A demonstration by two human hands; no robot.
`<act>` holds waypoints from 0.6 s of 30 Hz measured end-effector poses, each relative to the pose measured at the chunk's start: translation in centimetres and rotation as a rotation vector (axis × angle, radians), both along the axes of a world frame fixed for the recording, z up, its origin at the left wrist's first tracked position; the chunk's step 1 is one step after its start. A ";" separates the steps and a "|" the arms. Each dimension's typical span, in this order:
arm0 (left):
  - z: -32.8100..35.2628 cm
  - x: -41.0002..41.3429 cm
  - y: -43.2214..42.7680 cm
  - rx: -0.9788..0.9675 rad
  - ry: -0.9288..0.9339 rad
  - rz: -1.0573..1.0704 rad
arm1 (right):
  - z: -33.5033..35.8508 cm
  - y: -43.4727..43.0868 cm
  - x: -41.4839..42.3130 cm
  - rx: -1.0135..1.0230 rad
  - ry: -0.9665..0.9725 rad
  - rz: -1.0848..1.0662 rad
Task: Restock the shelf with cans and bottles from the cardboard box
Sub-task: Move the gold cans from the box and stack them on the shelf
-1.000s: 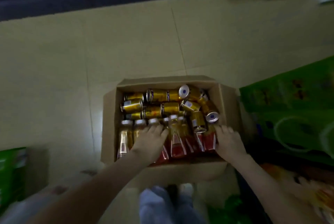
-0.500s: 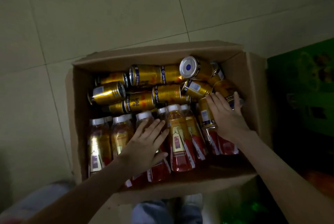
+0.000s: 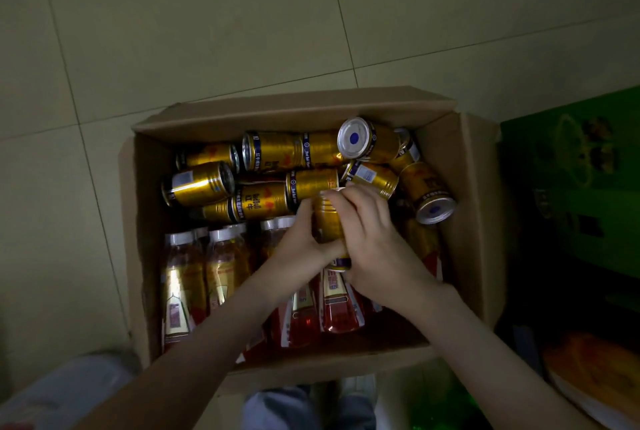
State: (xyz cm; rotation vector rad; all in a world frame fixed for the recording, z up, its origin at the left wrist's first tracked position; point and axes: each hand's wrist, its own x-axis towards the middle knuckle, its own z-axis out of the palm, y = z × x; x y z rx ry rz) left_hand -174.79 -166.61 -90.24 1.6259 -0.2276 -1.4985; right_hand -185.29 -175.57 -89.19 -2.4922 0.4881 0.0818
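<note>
Fingers [image 3: 349,199] of the right hand [image 3: 375,253] and of the left hand [image 3: 299,251] are curled round one gold can [image 3: 327,227], clamped on it from opposite sides; the can is held just above the contents of the cardboard box [image 3: 465,187], over the line where the two product groups meet. Hazards follow, from the largest item down. Cardboard box: it stands open on the tiled floor [image 3: 207,31]; a forearm leaning on the near rim could fold the wall and shift the load. Bottles [image 3: 180,277]: they lie side by side in the near half, white caps toward the far side, directly below both forearms; a dropped can would land on them, and a dented bottle is the probable result. Loose cans [image 3: 273,155]: they lie on their sides in an unordered heap in the far half, several resting on others; the can with the pale end [image 3: 356,138], at the far right, sits highest and is judged likely to roll if a neighbour is disturbed. Held can: the wall looks smooth and two grips crowd one short body, so the change to a single hand is where a slip is most likely
</note>
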 end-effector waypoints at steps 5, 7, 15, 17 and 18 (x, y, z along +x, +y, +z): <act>-0.5 1.0 1.1 0.051 0.164 0.060 | -1.4 -4.3 -0.5 0.186 0.373 0.064; -0.9 1.1 1.5 0.074 0.189 0.075 | -3.5 -6.8 -2.0 0.104 0.613 -0.131; -2.4 1.3 3.7 0.102 0.232 0.122 | -8.2 -6.3 -4.7 -0.438 0.676 -0.419; -2.3 1.5 4.5 0.104 0.265 0.156 | -7.8 -6.0 -4.5 -0.409 0.680 -0.459; -2.0 1.6 4.8 0.102 0.290 0.169 | -7.1 -5.7 -4.6 -0.386 0.670 -0.469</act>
